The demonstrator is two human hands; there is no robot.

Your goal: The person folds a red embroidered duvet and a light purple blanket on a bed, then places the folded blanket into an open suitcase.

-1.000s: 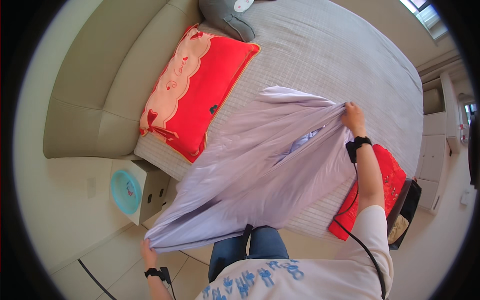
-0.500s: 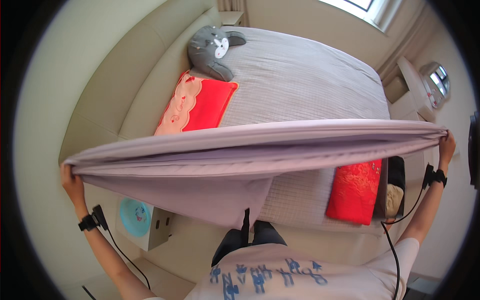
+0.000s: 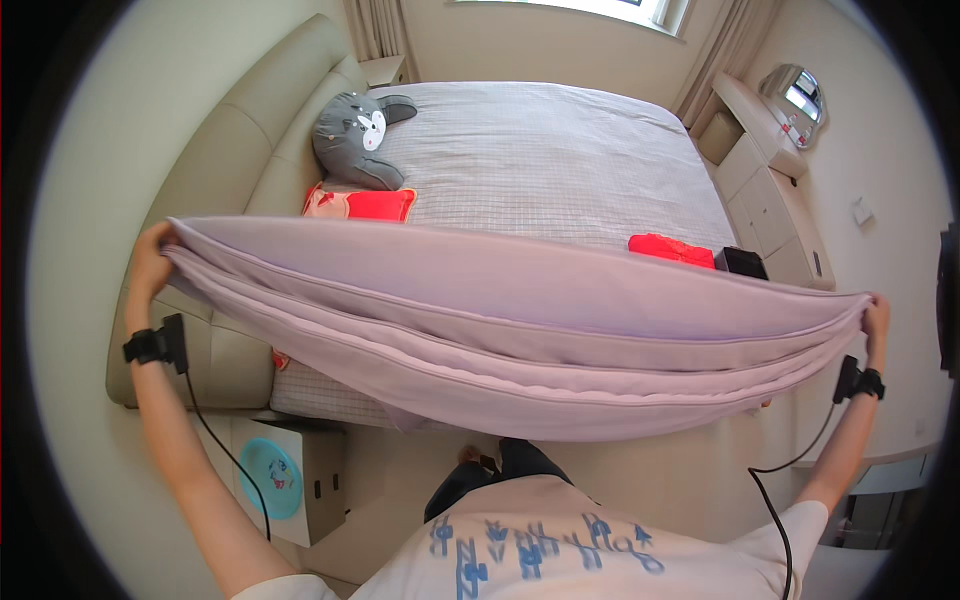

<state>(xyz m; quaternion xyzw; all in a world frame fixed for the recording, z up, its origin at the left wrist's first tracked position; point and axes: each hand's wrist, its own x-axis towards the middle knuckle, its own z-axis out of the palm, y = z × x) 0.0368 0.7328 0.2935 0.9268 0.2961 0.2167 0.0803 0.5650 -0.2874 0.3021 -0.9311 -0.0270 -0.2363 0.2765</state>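
A folded lilac bed sheet (image 3: 520, 310) hangs stretched in the air between my two hands, in several sagging layers. My left hand (image 3: 152, 262) is closed on its left end, out by the headboard. Its right end is gripped by my right hand (image 3: 875, 318), far over to the right. Behind and partly under the sheet lies the bed (image 3: 560, 160) with a grey checked cover. A red pillow with a pink edge (image 3: 380, 205) and a folded red cloth (image 3: 668, 250) show only in part above the sheet's top edge.
A grey plush animal cushion (image 3: 350, 145) leans against the headboard (image 3: 235, 140). Below it on the near side, a bedside cabinet (image 3: 325, 480) carries a light blue basin (image 3: 270, 478). A black box (image 3: 742, 263) and a dressing table with a mirror (image 3: 800, 100) stand to the right.
My left hand has risen and my right hand has lowered a little. The sheet's layers have spread and sag wider, covering more of the red pillow and red cloth. My view has shifted.
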